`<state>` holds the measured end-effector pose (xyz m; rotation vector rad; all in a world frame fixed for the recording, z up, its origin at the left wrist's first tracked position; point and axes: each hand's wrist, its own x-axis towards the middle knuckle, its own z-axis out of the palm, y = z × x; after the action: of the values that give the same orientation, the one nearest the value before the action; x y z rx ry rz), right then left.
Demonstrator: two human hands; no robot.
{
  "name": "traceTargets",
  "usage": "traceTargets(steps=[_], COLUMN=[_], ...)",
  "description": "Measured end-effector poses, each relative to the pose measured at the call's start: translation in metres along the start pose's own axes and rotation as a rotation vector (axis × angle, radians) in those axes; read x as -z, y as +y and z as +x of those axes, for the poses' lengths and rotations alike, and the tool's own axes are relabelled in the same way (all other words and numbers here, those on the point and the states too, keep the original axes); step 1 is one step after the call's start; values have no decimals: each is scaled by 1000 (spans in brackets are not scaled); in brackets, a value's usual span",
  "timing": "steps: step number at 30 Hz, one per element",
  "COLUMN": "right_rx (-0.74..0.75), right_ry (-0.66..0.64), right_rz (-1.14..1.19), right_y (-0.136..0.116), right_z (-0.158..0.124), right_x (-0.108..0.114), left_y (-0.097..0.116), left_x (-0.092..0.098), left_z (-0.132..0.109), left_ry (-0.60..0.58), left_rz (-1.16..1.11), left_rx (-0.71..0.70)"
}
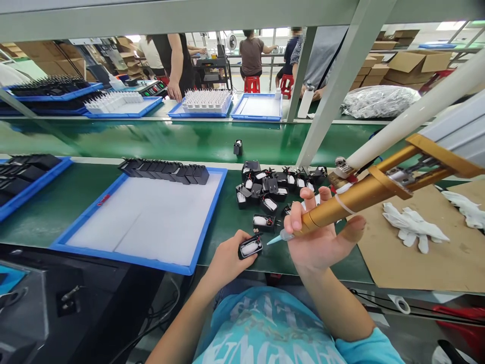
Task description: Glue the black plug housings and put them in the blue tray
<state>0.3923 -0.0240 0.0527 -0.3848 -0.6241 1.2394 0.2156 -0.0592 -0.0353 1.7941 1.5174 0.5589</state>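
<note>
Pale letters (275,349) on turquoise shirt (235,308), unreadable, red label (103,200) on blue tray (212,217), illegible

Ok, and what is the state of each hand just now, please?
Left hand: closed, holding one black case.
Right hand: holding the gold tool near its nozzle.

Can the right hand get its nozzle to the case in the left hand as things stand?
Probably yes: the nozzle, on the gold tool in the right hand, points toward the case. The case's open side faces up in the left hand, and nothing visible stands between.
</note>
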Motion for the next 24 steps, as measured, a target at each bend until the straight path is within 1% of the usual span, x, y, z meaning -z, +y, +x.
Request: traceTargets(steps=[3,6,10,12,14,16,19,21,24], right_rx=[20,36,40,36,33,32,32,32,34], right_ry=[3,-15,-46,-61,-71,-74,-72,-76,-79], right_rz=[-30,-42,-45,-41,-38,-36,-30,-28,-31], right_y=[-3,-5,-8,-8,-9,-10,-11,-12,-13], right_z=[1,2,3,3,4,6,7,8,8], right_x=[6,11,19,23,25,27,29,30,33], left_y=[-2,-1,4,4,3,1,0,3,12], left_x=[9,14,10,5,0,-4,-5,-1,8], left_z=[8,20,36,40,42,41,36,31,20], left_ry=[-118,-196,-288,-306,-270,-173,-50,-41,-98], left_rz=[-161,-228,-316,-400,-447,-413,-247,-88,134], left_rx=[45,74,-24,-57,-86,-142,-225,-253,-317])
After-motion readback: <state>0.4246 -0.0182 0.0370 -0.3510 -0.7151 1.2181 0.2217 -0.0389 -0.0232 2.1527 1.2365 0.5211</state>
